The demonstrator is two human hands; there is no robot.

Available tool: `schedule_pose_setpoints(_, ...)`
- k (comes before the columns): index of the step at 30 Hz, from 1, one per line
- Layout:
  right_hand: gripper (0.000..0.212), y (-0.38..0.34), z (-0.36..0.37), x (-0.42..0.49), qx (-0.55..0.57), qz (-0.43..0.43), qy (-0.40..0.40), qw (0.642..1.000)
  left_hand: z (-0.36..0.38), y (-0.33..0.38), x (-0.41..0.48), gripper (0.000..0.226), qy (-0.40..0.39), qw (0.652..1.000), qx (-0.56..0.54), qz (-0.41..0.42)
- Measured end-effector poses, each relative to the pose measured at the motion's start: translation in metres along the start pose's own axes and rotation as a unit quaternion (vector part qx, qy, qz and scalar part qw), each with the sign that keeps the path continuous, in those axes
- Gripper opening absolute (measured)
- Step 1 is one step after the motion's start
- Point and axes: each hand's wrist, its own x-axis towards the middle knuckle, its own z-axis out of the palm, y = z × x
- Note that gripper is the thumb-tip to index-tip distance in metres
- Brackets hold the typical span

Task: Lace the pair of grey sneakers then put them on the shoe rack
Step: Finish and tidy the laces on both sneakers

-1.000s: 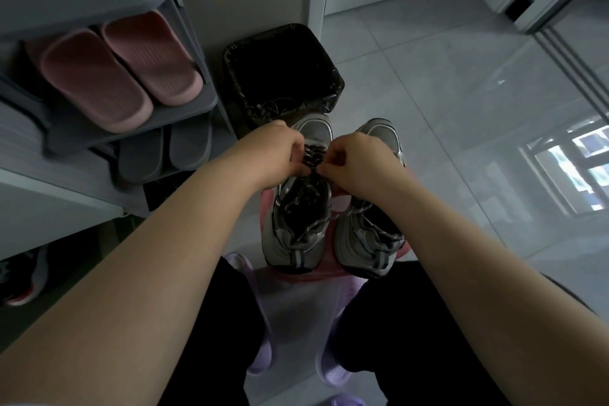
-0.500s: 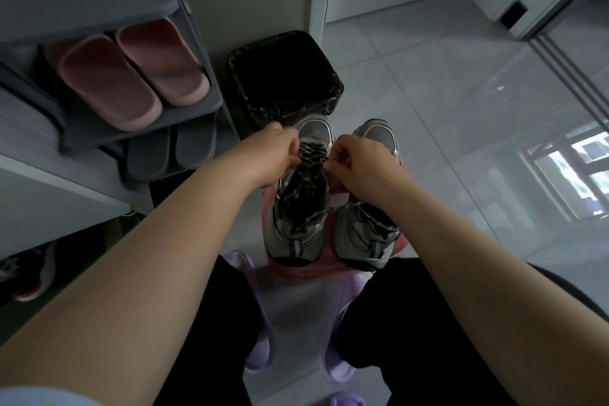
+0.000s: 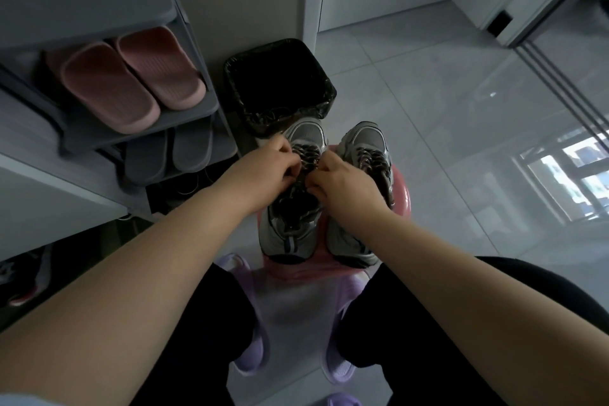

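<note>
1. Closing in! Both hands have drawn nearer each other than half a second ago, and they now sit a touch further back along the shoe's lacing.
2. Left hand: fingers curled under, its grip clamped on the laces of the left sneaker, on the side nearer the rack.
3. Right hand: fingertips pinched together on those same laces from the other side. The two hands almost meet over the middle of the shoe, and the strands inside each grip are hidden.
4. That sneaker's toe pokes out past the knuckles, while its open collar and heel lie under the wrists, toward the person.
5. Just beside it stands the right sneaker, toe pointing the same way. Lacing shows across its front, and the right forearm passes over its heel half.
6. Both shoes stand upright on a pink stool between the knees, not on the shoe rack.
7. On that rack, at the left, pink slippers fill one shelf and grey slippers the shelf below.
8. A black-lined bin stands just beyond the toes.
</note>
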Motion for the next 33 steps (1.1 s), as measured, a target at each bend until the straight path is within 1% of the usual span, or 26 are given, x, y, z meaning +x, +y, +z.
schedule_pose_setpoints(3, 0.009, 0.001, 0.006, -0.007, -0.023, -0.048, 0.029, 0.998, 0.009, 0.003, -0.007, 0.009, 0.004, 1.000, -0.009, 0.008)
schedule_pose_setpoints(5, 0.013, 0.002, 0.013, -0.010, -0.071, -0.086, 0.069, 0.991, 0.014, 0.005, -0.011, 0.007, 0.006, 1.000, -0.015, 0.001)
schedule_pose_setpoints(7, 0.019, 0.000, 0.016, -0.013, -0.114, -0.116, 0.086, 0.983, 0.017, 0.008, -0.014, 0.008, 0.006, 1.000, -0.016, -0.010)
schedule_pose_setpoints(9, 0.016, -0.001, 0.016, -0.015, -0.127, -0.141, 0.080, 0.979, 0.019, 0.011, -0.018, 0.007, 0.005, 1.000, -0.018, -0.017)
schedule_pose_setpoints(10, 0.021, 0.000, 0.017, -0.015, -0.125, -0.146, 0.076, 0.978, 0.019, 0.011, -0.018, 0.004, 0.005, 0.999, -0.023, -0.022)
schedule_pose_setpoints(11, 0.025, -0.001, 0.015, -0.015, -0.121, -0.149, 0.060, 0.980, 0.019, 0.011, -0.018, 0.004, 0.009, 0.999, -0.029, -0.028)
schedule_pose_setpoints(13, 0.024, -0.001, 0.011, -0.014, -0.089, -0.156, 0.027, 0.983, 0.022, 0.008, -0.018, 0.010, 0.021, 0.999, -0.025, -0.031)
schedule_pose_setpoints(14, 0.022, 0.000, 0.007, -0.013, -0.052, -0.146, 0.007, 0.988, 0.022, 0.008, -0.017, 0.008, 0.028, 0.999, -0.013, -0.029)
schedule_pose_setpoints(15, 0.023, 0.004, 0.004, -0.011, -0.024, -0.116, -0.010, 0.993, 0.022, 0.008, -0.017, 0.004, 0.032, 0.999, -0.007, -0.029)
schedule_pose_setpoints(16, 0.026, 0.009, -0.002, -0.011, 0.006, -0.089, -0.035, 0.995, 0.022, 0.007, -0.017, 0.005, 0.030, 0.999, -0.008, -0.032)
schedule_pose_setpoints(17, 0.028, 0.014, -0.009, -0.013, 0.042, -0.073, -0.041, 0.996, 0.020, 0.006, -0.016, 0.008, 0.022, 0.999, -0.016, -0.034)
schedule_pose_setpoints(19, 0.028, 0.022, -0.029, -0.018, 0.099, -0.038, 0.002, 0.994, 0.013, 0.005, -0.013, 0.016, 0.001, 0.998, -0.055, -0.035)
schedule_pose_setpoints(21, 0.022, 0.031, -0.049, -0.026, 0.157, 0.006, 0.047, 0.986, 0.000, 0.008, -0.011, 0.021, -0.001, 0.996, -0.089, -0.027)
schedule_pose_setpoints(24, 0.014, 0.037, -0.073, -0.038, 0.221, 0.059, 0.057, 0.972, -0.017, 0.022, -0.010, 0.018, 0.031, 0.990, -0.138, -0.017)
schedule_pose_setpoints(26, 0.010, 0.039, -0.083, -0.044, 0.244, 0.077, 0.053, 0.965, -0.024, 0.037, -0.008, 0.013, 0.037, 0.983, -0.182, -0.005)
schedule_pose_setpoints(28, 0.008, 0.041, -0.088, -0.049, 0.241, 0.087, 0.049, 0.965, -0.027, 0.050, -0.002, 0.011, 0.031, 0.981, -0.193, 0.010)
schedule_pose_setpoints(30, 0.011, 0.049, -0.086, -0.051, 0.221, 0.109, 0.047, 0.968, -0.023, 0.060, 0.006, 0.014, 0.020, 0.981, -0.193, 0.004)
schedule_pose_setpoints(31, 0.014, 0.055, -0.081, -0.051, 0.213, 0.132, 0.047, 0.967, -0.018, 0.064, 0.011, 0.016, 0.029, 0.982, -0.187, -0.004)
schedule_pose_setpoints(33, 0.026, 0.066, -0.066, -0.048, 0.210, 0.179, 0.044, 0.960, -0.005, 0.070, 0.020, 0.021, 0.093, 0.984, -0.149, -0.022)
